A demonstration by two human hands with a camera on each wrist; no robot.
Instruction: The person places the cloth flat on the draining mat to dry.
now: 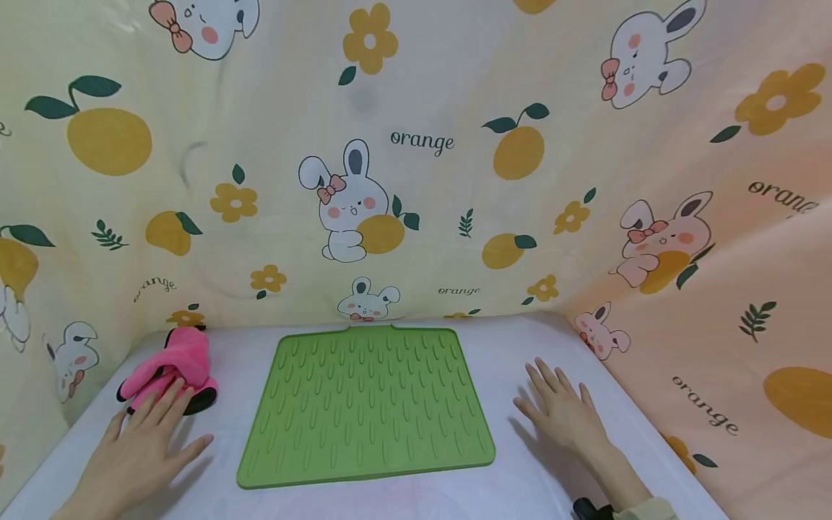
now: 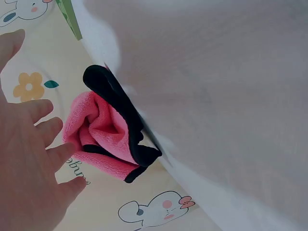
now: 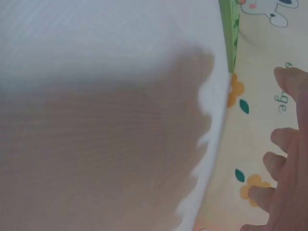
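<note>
Left hand (image 1: 136, 448), nearest the head camera, extended from the lower left edge of the head view with its back facing upward. Its fingers were straight and spread wide, and it held nothing. In the head view, its fingertips overlapped the near side of the pink cloth (image 1: 182, 357); actual contact could not be determined.

The pink cloth lay crumpled at the far left of the bench (image 1: 497, 361), close to the printed backdrop (image 1: 448, 79). Black edging (image 1: 200, 401) ran along its border, and the left wrist view showed its folds gathered in a loose heap.

The green mat (image 1: 367, 404) lay flat on the white bench surface, between the two hands and to the right of the pink cloth, touching neither hand nor cloth. Rows of elongated marks covered its upper face. A wide tab (image 1: 371, 328) projected from its far edge toward the backdrop.

The right hand (image 1: 565, 419) was located to the right of the green mat, back upward. Its fingers were extended and separated; nothing was held. A dark band (image 1: 588, 509) and a pale sleeve (image 1: 650, 509) were visible at the wrist.

Rabbits, oranges, flowers and the word "orange" were printed on the backdrop.
</note>
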